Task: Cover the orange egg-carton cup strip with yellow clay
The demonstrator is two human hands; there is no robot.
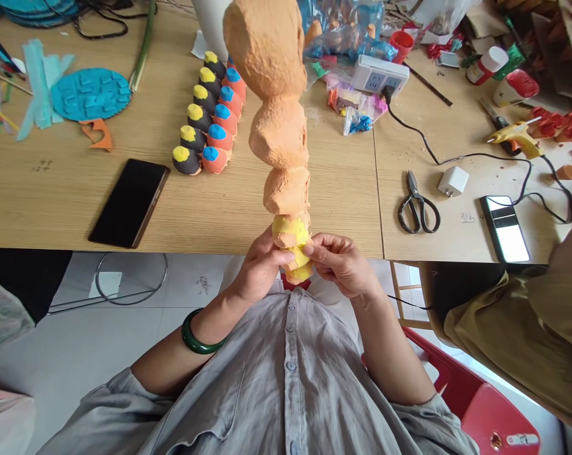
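Observation:
A tall, lumpy orange clay-covered column (280,136) stretches from my chest out over the table. Its bulges grow smaller toward me. Patches of yellow clay (301,231) cover parts of the near end, with orange showing between them. My left hand (260,268) grips that narrow end from the left, its thumb lying across the front. From the right, my right hand (340,262) pinches the yellow clay between thumb and fingers against the column. Some fingertips of both hands are hidden behind it.
Beyond my hands lie a dark phone (129,202), rows of black and orange domes with coloured tops (207,120), and black-handled scissors (418,205). A power strip (379,76), glue gun (517,138) and lit phone (505,229) are rightward. Another person's clothed leg (523,328) is at right.

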